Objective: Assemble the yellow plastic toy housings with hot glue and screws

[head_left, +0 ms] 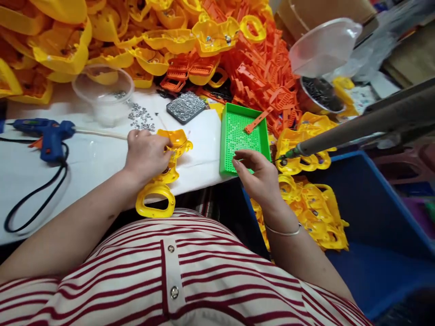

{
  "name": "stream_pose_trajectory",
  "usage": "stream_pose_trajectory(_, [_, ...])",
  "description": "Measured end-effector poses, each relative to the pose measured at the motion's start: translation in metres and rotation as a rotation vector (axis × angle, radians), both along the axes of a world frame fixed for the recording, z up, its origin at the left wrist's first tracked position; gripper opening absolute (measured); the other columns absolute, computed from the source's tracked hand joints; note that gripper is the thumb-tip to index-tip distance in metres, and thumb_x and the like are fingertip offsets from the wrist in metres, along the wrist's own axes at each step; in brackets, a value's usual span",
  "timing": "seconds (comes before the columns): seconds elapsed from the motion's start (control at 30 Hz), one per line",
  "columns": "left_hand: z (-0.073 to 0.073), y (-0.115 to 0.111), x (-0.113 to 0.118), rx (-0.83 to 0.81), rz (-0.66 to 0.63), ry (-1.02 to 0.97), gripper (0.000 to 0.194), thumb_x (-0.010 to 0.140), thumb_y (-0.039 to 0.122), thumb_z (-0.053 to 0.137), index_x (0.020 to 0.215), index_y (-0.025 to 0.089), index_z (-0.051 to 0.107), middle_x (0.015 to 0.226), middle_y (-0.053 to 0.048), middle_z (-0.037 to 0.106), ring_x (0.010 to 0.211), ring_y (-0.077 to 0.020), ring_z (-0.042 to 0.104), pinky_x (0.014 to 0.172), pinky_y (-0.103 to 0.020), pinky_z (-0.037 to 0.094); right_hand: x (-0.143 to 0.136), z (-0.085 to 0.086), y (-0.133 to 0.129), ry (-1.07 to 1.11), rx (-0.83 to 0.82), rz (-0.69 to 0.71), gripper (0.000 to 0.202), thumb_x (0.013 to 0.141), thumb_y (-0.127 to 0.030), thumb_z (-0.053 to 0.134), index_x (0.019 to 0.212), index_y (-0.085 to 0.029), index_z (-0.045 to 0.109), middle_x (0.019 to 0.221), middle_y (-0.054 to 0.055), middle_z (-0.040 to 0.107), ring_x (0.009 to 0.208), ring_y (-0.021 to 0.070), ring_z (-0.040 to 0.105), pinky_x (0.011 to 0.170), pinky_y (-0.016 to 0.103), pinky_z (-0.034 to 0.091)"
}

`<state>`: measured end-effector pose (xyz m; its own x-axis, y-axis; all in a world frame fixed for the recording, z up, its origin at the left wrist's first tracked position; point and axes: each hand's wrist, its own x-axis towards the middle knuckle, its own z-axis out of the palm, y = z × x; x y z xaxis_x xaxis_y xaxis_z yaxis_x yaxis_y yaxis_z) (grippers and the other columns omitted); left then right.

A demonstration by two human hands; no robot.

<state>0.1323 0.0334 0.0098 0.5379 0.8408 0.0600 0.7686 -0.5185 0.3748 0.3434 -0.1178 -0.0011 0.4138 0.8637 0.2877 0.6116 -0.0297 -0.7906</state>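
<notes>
My left hand (147,154) is closed around a yellow plastic toy shell (175,156) with a loop handle (155,201) at the table's front edge. Its open inner side shows a thin wire and small fittings, partly hidden by my fingers. Over the front of a green perforated tray (222,140) is my right hand (256,174), thumb and fingertips drawn together in a pinch. Anything between them is too small to make out. An orange plastic strip (258,120) leans inside the tray. Just right of that hand, a long grey powered screwdriver (326,136) points its bit leftward.
A blue glue gun (47,133) with a black cord lies at left. Loose metal parts (141,117) lie near a clear tub (103,88) and a screw-covered block (186,107). Yellow shells (61,50) and orange parts (261,68) are heaped behind. A blue bin (370,208) holds yellow pieces.
</notes>
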Motion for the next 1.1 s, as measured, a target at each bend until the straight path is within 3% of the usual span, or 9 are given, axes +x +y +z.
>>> stream_pose_trajectory(0.1, [-0.001,0.000,0.005,-0.037,0.032,-0.042,0.012,0.080,0.024,0.064,0.082,0.022,0.075,0.078,-0.005,0.072,0.103,-0.0306,0.061,0.104,-0.051,0.035,-0.002,-0.011,0.007,-0.010,-0.041,0.040,0.023,0.085,-0.038,0.066,0.100,-0.020,0.068,0.095,0.006,0.073,0.073,0.0136,0.066,0.072,0.031,0.055])
stream_pose_trajectory(0.23, [-0.014,0.004,0.003,-0.134,0.110,-0.264,0.009,0.079,0.023,0.064,0.082,0.020,0.072,0.085,-0.002,0.074,0.097,-0.0246,0.065,0.103,-0.046,0.041,-0.022,-0.014,0.034,-0.016,-0.093,0.218,0.024,0.086,-0.037,0.065,0.101,-0.019,0.070,0.097,0.006,0.074,0.072,0.0131,0.066,0.068,0.029,0.053])
stream_pose_trajectory(0.43, [-0.026,0.009,0.001,-0.396,0.239,-0.666,0.010,0.074,0.019,0.065,0.083,0.016,0.062,0.081,-0.002,0.072,0.080,-0.0165,0.067,0.081,-0.030,0.054,-0.054,-0.008,0.077,-0.157,-0.269,0.290,0.020,0.088,-0.028,0.058,0.096,-0.021,0.076,0.090,0.005,0.077,0.070,0.0157,0.065,0.066,0.031,0.046])
stream_pose_trajectory(0.63, [-0.020,0.009,0.000,-0.381,0.346,-0.511,0.019,0.075,0.016,0.064,0.092,0.020,0.057,0.073,0.001,0.070,0.086,-0.0209,0.070,0.089,-0.039,0.052,-0.070,-0.005,0.094,-0.371,-0.361,0.252,0.022,0.089,-0.033,0.059,0.096,-0.023,0.077,0.083,0.009,0.076,0.073,0.0228,0.068,0.064,0.034,0.046])
stream_pose_trajectory(0.87, [-0.011,0.004,0.001,-0.385,0.335,-0.505,0.023,0.076,0.016,0.064,0.097,0.021,0.055,0.066,0.004,0.068,0.092,-0.0229,0.071,0.094,-0.042,0.050,-0.087,0.002,0.101,-0.414,-0.511,0.230,0.031,0.088,-0.043,0.062,0.101,-0.018,0.075,0.089,0.015,0.074,0.083,0.0314,0.068,0.069,0.040,0.048])
stream_pose_trajectory(0.97, [-0.018,0.005,-0.001,-0.393,0.303,-0.575,0.023,0.078,0.013,0.060,0.100,0.020,0.056,0.072,0.003,0.071,0.088,-0.0208,0.072,0.091,-0.039,0.051,-0.088,0.002,0.101,-0.342,-0.505,0.203,0.029,0.092,-0.037,0.054,0.100,-0.017,0.075,0.088,0.013,0.072,0.082,0.0279,0.066,0.069,0.037,0.045])
stream_pose_trajectory(1.1, [-0.026,0.000,-0.007,-0.279,0.174,-0.556,0.030,0.080,0.009,0.056,0.107,0.020,0.059,0.091,-0.001,0.075,0.096,-0.0206,0.072,0.095,-0.039,0.049,-0.080,-0.004,0.104,0.012,-0.464,0.256,0.023,0.089,-0.025,0.052,0.083,-0.014,0.071,0.065,0.002,0.061,0.061,0.0132,0.052,0.060,0.028,0.034])
